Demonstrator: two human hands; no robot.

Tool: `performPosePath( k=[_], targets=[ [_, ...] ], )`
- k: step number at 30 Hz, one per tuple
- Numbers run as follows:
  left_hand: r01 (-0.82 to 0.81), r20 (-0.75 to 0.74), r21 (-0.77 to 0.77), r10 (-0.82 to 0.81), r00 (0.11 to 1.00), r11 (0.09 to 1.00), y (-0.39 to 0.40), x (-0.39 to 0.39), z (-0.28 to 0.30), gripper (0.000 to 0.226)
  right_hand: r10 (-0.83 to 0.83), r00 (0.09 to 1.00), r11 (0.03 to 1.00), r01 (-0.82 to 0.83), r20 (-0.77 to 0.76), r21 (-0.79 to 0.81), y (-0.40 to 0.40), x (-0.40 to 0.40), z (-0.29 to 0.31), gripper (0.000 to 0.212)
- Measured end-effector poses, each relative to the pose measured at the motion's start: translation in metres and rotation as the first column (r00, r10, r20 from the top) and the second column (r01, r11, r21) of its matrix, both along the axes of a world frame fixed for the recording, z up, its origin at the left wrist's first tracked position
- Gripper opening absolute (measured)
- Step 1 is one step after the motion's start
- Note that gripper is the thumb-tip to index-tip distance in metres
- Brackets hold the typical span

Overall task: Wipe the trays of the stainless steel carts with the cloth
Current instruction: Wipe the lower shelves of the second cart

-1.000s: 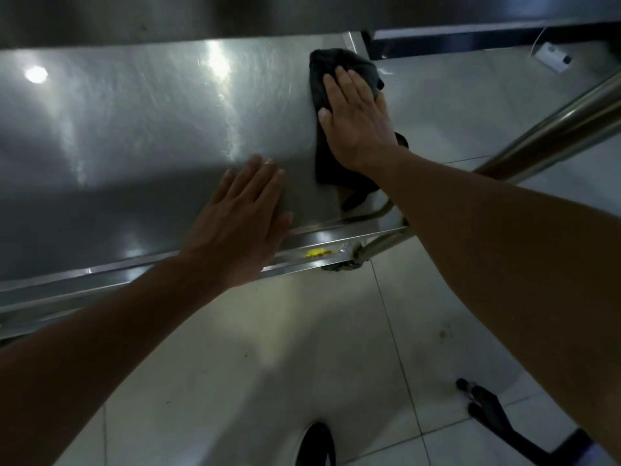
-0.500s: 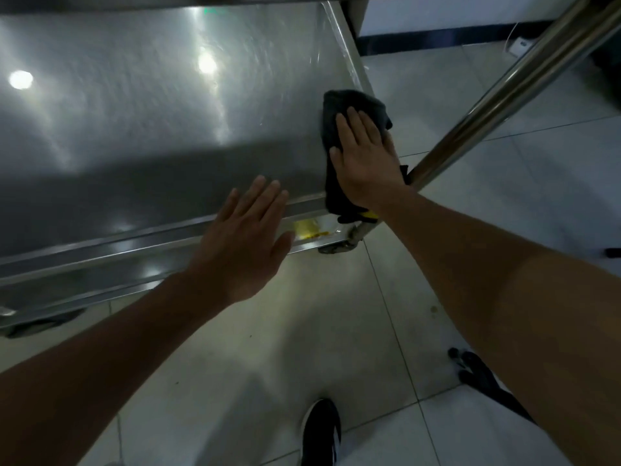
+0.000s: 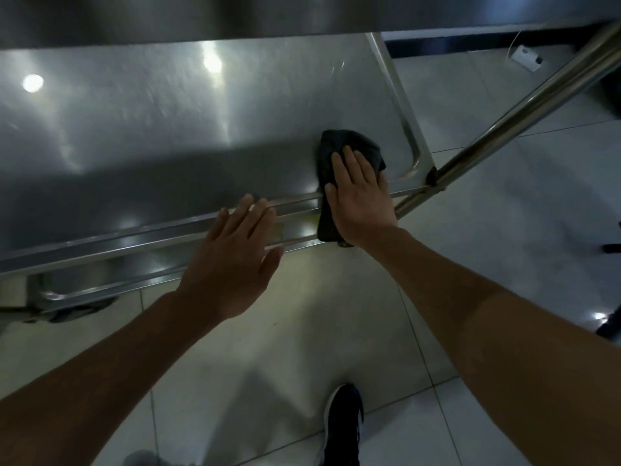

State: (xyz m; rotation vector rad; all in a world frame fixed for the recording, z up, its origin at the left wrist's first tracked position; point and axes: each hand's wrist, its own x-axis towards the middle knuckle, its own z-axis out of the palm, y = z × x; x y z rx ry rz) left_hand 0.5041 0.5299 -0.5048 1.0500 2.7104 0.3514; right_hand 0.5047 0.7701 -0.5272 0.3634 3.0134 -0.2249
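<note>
- Stainless steel cart tray [image 3: 141, 129] fills the upper left of the head view, with bright ceiling-light reflections on its brushed surface and the underside of a higher shelf [image 3: 235, 15] across the top.
- Dark cloth [image 3: 349, 153] lies at the tray's near right corner – part on the flat surface, part draped over the near rim and hanging below it.
- Right hand [image 3: 361, 200] presses flat on the cloth, fingers straight and close together, thumb out to the left; it covers the cloth's middle.
- Left hand [image 3: 235, 253] is spread over the tray's near rim, left of the cloth, fingers straight and slightly fanned – whether the palm touches the rim I cannot tell.
- Round steel tube of the cart frame [image 3: 504, 122] runs diagonally from the near right corner up to the right.
- Pale tiled floor [image 3: 487, 247] lies below, with a black shoe [image 3: 342, 428] at the bottom edge and a small white box [image 3: 526, 57] by the far wall.
</note>
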Motion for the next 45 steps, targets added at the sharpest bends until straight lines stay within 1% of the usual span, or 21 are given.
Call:
performPosePath(
  k=[7,11,16,23,28,32,37,41,45],
  targets=[
    [-0.042,0.033,-0.014,0.042,0.999,0.999,-0.065,-0.008,0.001,0.071,0.075,0.997,0.997,-0.075,0.005,-0.018,-0.089,-0.009,0.002,0.058],
    [-0.108,0.039,-0.038,0.110,0.993,0.993,-0.111,-0.012,0.000,0.072,0.136,0.991,0.991,-0.136,0.009,-0.005,-0.147,-0.016,0.003,0.059],
    [-0.185,0.040,-0.078,0.188,0.981,0.980,-0.170,-0.016,0.003,0.066,0.207,0.978,0.978,-0.207,-0.004,0.018,-0.214,-0.024,0.002,0.059],
    [-0.259,0.009,-0.056,0.260,0.966,0.964,-0.249,-0.010,-0.007,0.066,0.338,0.936,0.941,-0.335,-0.094,0.053,-0.303,-0.030,-0.008,0.058],
    [-0.296,-0.018,-0.027,0.295,0.955,0.955,-0.291,-0.004,-0.009,0.063,0.430,0.894,0.903,-0.423,-0.125,0.079,-0.356,-0.039,-0.012,0.060],
    [-0.323,-0.016,-0.026,0.322,0.946,0.946,-0.313,0.000,-0.012,0.065,0.477,0.870,0.878,-0.465,-0.125,0.116,-0.383,-0.042,-0.017,0.064],
    [-0.357,-0.002,-0.028,0.357,0.934,0.934,-0.328,0.010,-0.014,0.064,0.472,0.865,0.881,-0.458,-0.168,0.116,-0.391,-0.043,-0.019,0.069],
    [-0.374,0.020,-0.045,0.375,0.927,0.926,-0.338,0.020,-0.017,0.066,0.511,0.835,0.858,-0.507,-0.202,0.077,-0.387,-0.042,-0.020,0.070],
    [-0.378,0.057,-0.051,0.381,0.923,0.924,-0.339,0.033,-0.017,0.065,0.512,0.819,0.849,-0.529,-0.259,0.005,-0.380,-0.029,-0.014,0.070]
  ],
)
